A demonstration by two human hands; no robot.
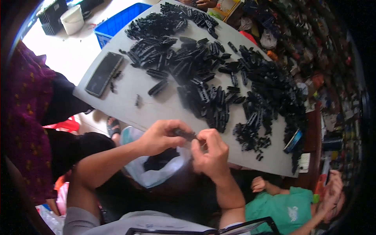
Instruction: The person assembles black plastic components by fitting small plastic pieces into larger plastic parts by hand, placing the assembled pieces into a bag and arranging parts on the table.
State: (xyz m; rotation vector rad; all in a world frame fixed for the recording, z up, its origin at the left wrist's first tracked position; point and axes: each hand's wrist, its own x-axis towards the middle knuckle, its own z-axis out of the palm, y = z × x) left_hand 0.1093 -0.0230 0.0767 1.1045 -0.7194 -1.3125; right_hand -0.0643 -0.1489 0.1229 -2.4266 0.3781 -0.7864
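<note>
Just off the table's near edge, my left hand (162,137) pinches a small dark plastic part (185,135), blurred and partly covered by fingers. My right hand (211,152) is closed at the part's right end, thumb and forefinger together. Below the hands hangs an open bin lined with a whitish bag (150,181), with black stuff inside. Beyond, heaps of slim black plastic parts (192,62) cover much of the white table (127,111). A pile of smaller black pieces (250,137) lies to the right of my right hand.
A dark phone (103,74) lies at the table's left side. Behind it stand a blue crate (117,25) and a white bucket (72,19). A person in purple (29,117) is at left; another in a green shirt (282,207) is at lower right.
</note>
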